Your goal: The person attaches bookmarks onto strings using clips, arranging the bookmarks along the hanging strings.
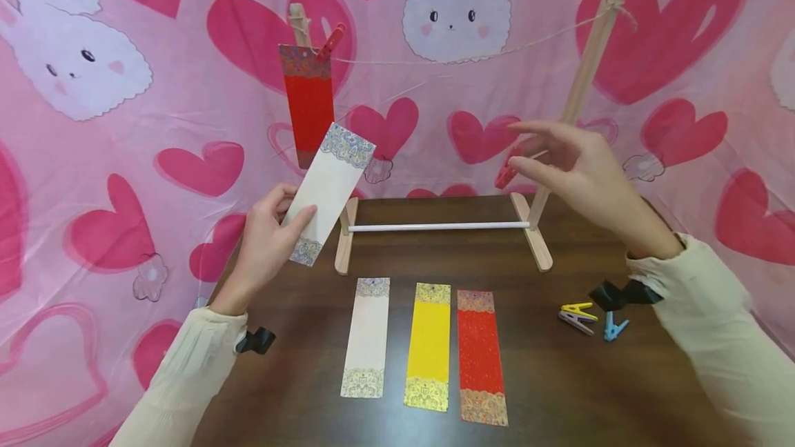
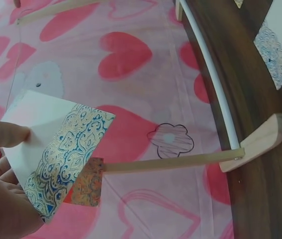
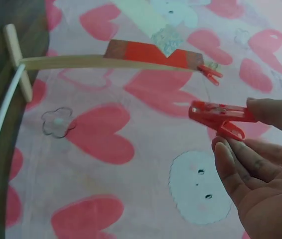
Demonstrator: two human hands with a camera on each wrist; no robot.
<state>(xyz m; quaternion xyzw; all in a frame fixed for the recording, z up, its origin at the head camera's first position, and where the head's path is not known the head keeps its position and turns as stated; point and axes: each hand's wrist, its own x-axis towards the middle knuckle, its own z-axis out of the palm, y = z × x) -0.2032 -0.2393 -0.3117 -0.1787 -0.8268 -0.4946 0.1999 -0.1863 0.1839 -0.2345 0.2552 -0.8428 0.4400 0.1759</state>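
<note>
My left hand (image 1: 267, 230) grips a white bookmark (image 1: 329, 185) with blue-gold lace ends, thumb on its front face, tilted up toward the right. Behind it, a red bookmark (image 1: 309, 112) hangs from a string (image 1: 435, 61), held by a red clothespin (image 1: 331, 42) near the left post. Raised at the right, my right hand (image 1: 574, 164) pinches another red clothespin (image 3: 220, 115) by its handles between thumb and fingers. In the right wrist view the white bookmark overlaps the hanging red one.
A wooden stand with a white crossbar (image 1: 437, 227) carries the string between two posts. On the dark table (image 1: 273, 378) lie a white bookmark (image 1: 366, 336), a yellow bookmark (image 1: 428, 343) and a red bookmark (image 1: 481, 357). Yellow, grey and blue clothespins (image 1: 615, 327) lie at right.
</note>
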